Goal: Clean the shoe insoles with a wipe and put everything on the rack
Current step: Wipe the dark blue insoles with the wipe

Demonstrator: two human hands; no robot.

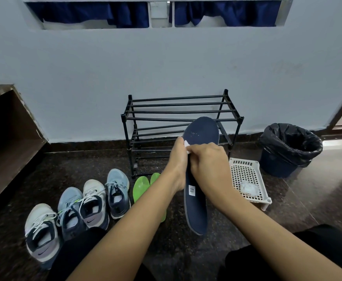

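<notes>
- The dark speckled floor point(186, 250) carries everything; a person sits on it facing a pale wall.
- The black shoe rack point(178, 111) stands against the wall with bare bars.
- A blue bin point(289, 147) with a black liner stands to the right of the rack.
- Four sneakers point(94, 199) stand in a row on the left. A Nike swoosh shows on the heels of the two white ones.
- The navy insole point(201, 132) is held upright in front of the rack, toe end up.
- A white perforated basket point(245, 161) lies on the floor between the rack and the bin.
- Two green insoles point(140, 187) lie on the floor beside the sneakers, partly behind the left arm.
- The left hand point(177, 165) grips the navy insole's left edge, fingers wrapped round it.
- The right hand point(208, 165) has its fingers curled on the wipe, pressing it to the insole.
- A white packet point(249, 189) sits in the basket; its print is unreadable.
- The white wipe point(187, 146) peeks out between both hands.
- A small white label point(192, 189) sits near the insole's heel; its mark is illegible.
</notes>
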